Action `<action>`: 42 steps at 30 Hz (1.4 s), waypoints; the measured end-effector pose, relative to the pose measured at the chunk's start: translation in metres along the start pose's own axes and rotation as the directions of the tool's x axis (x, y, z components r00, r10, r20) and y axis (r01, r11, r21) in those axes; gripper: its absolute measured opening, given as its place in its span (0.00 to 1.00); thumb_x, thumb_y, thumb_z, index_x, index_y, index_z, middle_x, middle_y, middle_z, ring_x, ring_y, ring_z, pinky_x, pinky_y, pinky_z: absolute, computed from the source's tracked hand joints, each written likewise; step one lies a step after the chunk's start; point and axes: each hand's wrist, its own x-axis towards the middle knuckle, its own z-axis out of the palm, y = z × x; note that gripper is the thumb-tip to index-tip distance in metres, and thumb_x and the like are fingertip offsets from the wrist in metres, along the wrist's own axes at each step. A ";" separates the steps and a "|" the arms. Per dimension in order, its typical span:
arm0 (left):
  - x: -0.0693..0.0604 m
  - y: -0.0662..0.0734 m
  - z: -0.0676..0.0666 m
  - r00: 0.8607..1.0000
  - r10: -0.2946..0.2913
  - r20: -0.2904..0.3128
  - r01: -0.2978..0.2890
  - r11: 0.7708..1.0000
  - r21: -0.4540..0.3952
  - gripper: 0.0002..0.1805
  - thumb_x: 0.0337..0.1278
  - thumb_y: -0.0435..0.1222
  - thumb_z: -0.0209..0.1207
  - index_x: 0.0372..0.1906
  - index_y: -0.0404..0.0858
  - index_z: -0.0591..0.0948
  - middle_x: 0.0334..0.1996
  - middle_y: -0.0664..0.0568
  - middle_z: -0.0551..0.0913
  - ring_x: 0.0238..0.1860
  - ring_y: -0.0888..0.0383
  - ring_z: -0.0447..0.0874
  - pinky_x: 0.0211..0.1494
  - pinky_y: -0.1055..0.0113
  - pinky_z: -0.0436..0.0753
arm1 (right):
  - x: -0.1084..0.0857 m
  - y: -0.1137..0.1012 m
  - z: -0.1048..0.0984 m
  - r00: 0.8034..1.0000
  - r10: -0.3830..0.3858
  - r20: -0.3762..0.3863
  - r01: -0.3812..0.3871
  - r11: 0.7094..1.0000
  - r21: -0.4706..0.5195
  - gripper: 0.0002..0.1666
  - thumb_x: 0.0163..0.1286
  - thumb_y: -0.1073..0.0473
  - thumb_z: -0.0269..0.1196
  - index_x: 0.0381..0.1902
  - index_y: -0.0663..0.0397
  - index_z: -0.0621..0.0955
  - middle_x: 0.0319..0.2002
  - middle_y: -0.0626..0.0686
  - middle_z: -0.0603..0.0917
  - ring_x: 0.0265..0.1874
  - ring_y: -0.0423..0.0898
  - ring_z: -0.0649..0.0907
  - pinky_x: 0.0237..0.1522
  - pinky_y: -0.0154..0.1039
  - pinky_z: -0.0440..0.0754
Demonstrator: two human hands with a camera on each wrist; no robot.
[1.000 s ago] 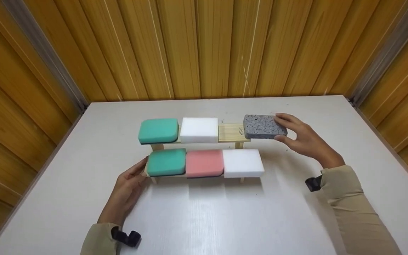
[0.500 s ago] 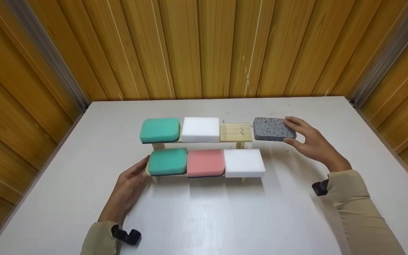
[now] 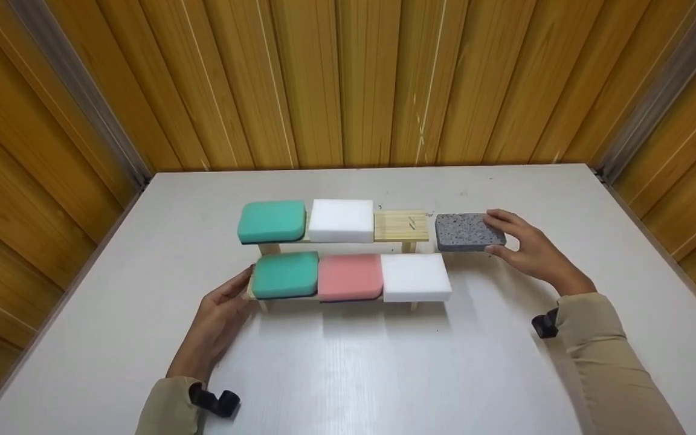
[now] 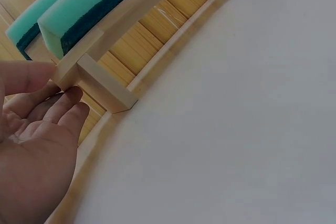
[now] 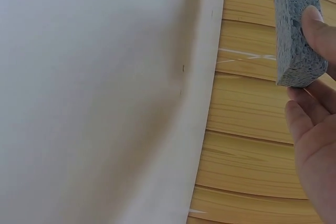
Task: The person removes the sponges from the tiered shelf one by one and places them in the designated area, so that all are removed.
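In the head view my right hand [image 3: 534, 251] pinches a grey speckled sponge [image 3: 469, 232] by its right end, thumb in front and fingers behind. The sponge is held in the air, just right of the wooden rack [image 3: 401, 226]. My left hand [image 3: 218, 317] holds the rack's lower left end; in the left wrist view the thumb and fingers [image 4: 71, 116] are at its wooden corner. On the rack's front row lie a green sponge [image 3: 286, 275], a pink sponge [image 3: 350, 277] and a white sponge [image 3: 416, 277]. Its back row bears another green sponge [image 3: 272, 221] and white sponge [image 3: 341, 220].
The rack stands on a white table [image 3: 336, 374]. Bare wood with dark marks shows at the right end of its back row. Yellow wood-patterned panels [image 3: 360, 84] rise behind the table and at both sides.
My right hand has moved the grey sponge off the rack's back right end, rightward and then lower in the view. My left hand stays at the rack's left end.
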 end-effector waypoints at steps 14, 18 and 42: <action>0.001 0.000 0.001 1.000 -0.010 -0.002 0.010 0.999 -0.040 0.33 0.64 0.27 0.53 0.73 0.36 0.60 0.74 0.49 0.58 0.75 0.55 0.55 0.67 0.74 0.70 | 0.000 0.008 0.006 0.984 0.096 0.149 -0.102 0.994 0.033 0.35 0.66 0.60 0.63 0.67 0.68 0.67 0.69 0.67 0.63 0.70 0.68 0.60 0.68 0.66 0.58; 0.001 -0.001 0.001 1.000 -0.015 -0.002 0.014 0.999 -0.036 0.33 0.63 0.28 0.54 0.73 0.36 0.60 0.74 0.50 0.58 0.75 0.55 0.54 0.67 0.74 0.70 | 0.001 0.013 0.008 0.979 0.110 0.173 -0.118 0.993 0.033 0.34 0.67 0.59 0.63 0.68 0.66 0.67 0.70 0.66 0.62 0.70 0.68 0.59 0.69 0.66 0.58; 0.000 0.000 0.000 1.000 0.000 0.009 0.000 0.997 -0.073 0.33 0.64 0.27 0.53 0.73 0.34 0.58 0.74 0.48 0.57 0.75 0.55 0.53 0.66 0.76 0.71 | 0.001 0.016 0.013 0.946 0.181 0.269 -0.188 0.982 -0.002 0.35 0.66 0.63 0.61 0.69 0.65 0.65 0.71 0.67 0.59 0.70 0.70 0.56 0.69 0.67 0.55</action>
